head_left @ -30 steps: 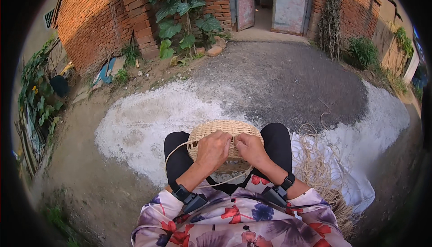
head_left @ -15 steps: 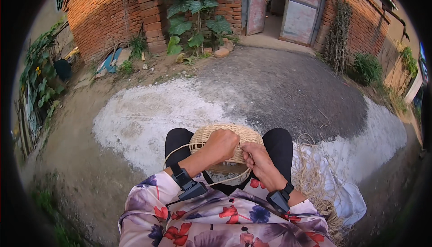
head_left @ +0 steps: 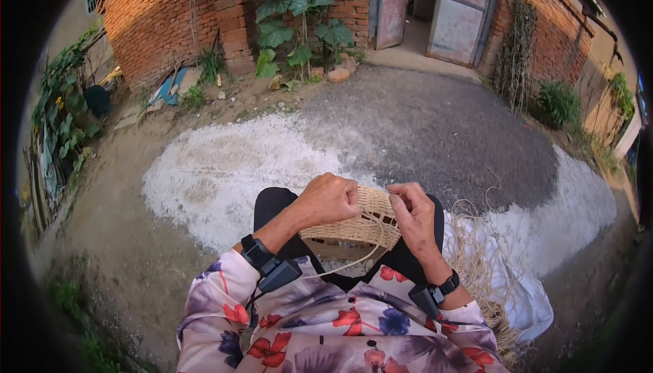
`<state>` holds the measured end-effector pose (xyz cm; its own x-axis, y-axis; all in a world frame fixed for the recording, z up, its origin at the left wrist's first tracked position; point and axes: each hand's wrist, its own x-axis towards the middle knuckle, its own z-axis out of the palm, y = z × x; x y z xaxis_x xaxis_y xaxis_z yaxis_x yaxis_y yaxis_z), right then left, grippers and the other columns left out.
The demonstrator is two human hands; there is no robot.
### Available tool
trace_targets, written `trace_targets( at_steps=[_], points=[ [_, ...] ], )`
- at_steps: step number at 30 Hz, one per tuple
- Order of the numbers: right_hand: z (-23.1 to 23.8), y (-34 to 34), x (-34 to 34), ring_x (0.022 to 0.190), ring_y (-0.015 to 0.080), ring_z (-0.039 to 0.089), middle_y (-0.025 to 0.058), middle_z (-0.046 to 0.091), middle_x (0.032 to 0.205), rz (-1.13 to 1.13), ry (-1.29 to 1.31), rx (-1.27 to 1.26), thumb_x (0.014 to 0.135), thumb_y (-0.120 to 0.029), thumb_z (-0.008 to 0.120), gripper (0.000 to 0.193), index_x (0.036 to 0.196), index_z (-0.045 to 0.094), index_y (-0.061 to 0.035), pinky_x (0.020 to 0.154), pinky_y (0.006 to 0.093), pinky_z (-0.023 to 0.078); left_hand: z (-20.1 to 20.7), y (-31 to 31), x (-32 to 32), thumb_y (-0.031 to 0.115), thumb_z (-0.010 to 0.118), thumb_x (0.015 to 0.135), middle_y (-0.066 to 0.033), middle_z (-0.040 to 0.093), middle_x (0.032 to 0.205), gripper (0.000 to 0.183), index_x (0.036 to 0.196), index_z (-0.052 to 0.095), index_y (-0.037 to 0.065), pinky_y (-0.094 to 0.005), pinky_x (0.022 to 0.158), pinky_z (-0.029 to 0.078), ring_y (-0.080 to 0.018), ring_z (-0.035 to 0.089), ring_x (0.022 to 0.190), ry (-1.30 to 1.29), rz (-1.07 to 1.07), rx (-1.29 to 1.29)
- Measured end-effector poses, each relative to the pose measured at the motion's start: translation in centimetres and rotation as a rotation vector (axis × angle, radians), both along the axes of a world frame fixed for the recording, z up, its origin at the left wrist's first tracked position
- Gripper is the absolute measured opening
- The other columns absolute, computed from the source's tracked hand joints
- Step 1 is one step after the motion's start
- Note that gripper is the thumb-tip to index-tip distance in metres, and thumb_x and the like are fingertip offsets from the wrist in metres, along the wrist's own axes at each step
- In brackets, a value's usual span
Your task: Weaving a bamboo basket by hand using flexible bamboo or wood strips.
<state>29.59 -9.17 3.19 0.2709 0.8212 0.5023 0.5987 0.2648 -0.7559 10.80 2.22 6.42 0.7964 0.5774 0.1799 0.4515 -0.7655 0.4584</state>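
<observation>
Basket [head_left: 354, 227] of woven straw, half made, resting on the lap between the knees, its open rim turned toward the far side. Left hand [head_left: 331, 199] lies over the near-left part of the rim, its fingers curled closed and gripping the weave to steady it. Right hand [head_left: 415, 213] sits at the right edge of the rim, fingers narrowed to a pinch on a thin fibre strand [head_left: 347, 264], which loops down below the basket and across the lap. Judged from this pose, the stitch in hand goes best if the strand is drawn snug but not hard, so that the coil stays even; the left hand should brace close beside the point of work, and the slack loop should be kept from snagging on the wrist devices. Right of the lap lies a bundle of loose straw [head_left: 476, 264] on a white cloth [head_left: 530, 298]. Beyond the knees, a pale patch of ground [head_left: 224, 169]; further off, a brick wall [head_left: 170, 19] with a leafy plant [head_left: 299, 12].
</observation>
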Motion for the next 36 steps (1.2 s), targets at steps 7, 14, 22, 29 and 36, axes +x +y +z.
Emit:
trace_targets(
  at_steps=[7,14,22,29,36],
  points=[
    [1.0,0.0,-4.1,0.064,0.0080,0.056,0.0053,0.065,0.090,0.434,0.467,-0.169,0.099,-0.018,0.057,0.029,0.120,0.060,0.0016,0.060,0.0234,0.047,4.8,-0.9,-3.6,0.005,0.066,0.076,0.0025,0.060,0.065,0.003,0.077,0.066,0.002,-0.0208,0.053,0.041,-0.0015,0.050,0.060,-0.351,0.066,-0.452],
    [0.2,-0.5,-2.9,0.066,0.0062,0.055,0.0014,0.065,0.079,0.144,0.135,-0.120,0.091,-0.012,0.067,0.015,0.095,0.069,0.0024,0.060,0.0233,0.044,-3.8,-1.9,-3.9,0.015,0.066,0.085,-0.0061,0.065,0.070,0.013,0.095,0.072,0.008,-0.0309,0.058,0.048,-0.0169,0.061,0.062,-0.320,0.134,-0.082],
    [-2.9,0.6,-3.2,0.065,0.0315,0.065,0.0102,0.060,0.073,-0.019,-0.502,0.051,0.083,-0.007,0.066,0.007,0.089,0.065,-0.0063,0.058,0.0408,0.052,-6.4,-3.4,-2.4,0.016,0.062,0.087,-0.0125,0.067,0.087,0.016,0.099,0.070,0.009,-0.0411,0.070,0.052,-0.0297,0.066,0.076,-0.257,0.158,0.074],
    [-2.4,0.1,-3.7,0.066,0.0358,0.063,0.0142,0.057,0.079,0.074,-0.549,-0.049,0.083,-0.007,0.063,0.006,0.088,0.064,-0.0044,0.060,0.0453,0.052,-7.5,-3.5,-3.0,0.008,0.053,0.089,-0.0125,0.064,0.090,0.048,0.137,0.050,0.012,-0.0370,0.066,0.054,-0.0257,0.066,0.069,-0.318,0.108,-0.101],
    [-1.7,2.0,-2.6,0.073,0.0409,0.063,0.0203,0.060,0.086,0.158,-0.544,-0.174,0.085,-0.005,0.059,0.007,0.090,0.063,-0.0019,0.067,0.0507,0.050,-5.0,-2.4,-1.4,0.004,0.046,0.093,-0.0039,0.053,0.085,0.068,0.155,0.022,0.018,-0.0247,0.049,0.053,-0.0094,0.061,0.063,-0.278,0.164,-1.008]
  ],
)
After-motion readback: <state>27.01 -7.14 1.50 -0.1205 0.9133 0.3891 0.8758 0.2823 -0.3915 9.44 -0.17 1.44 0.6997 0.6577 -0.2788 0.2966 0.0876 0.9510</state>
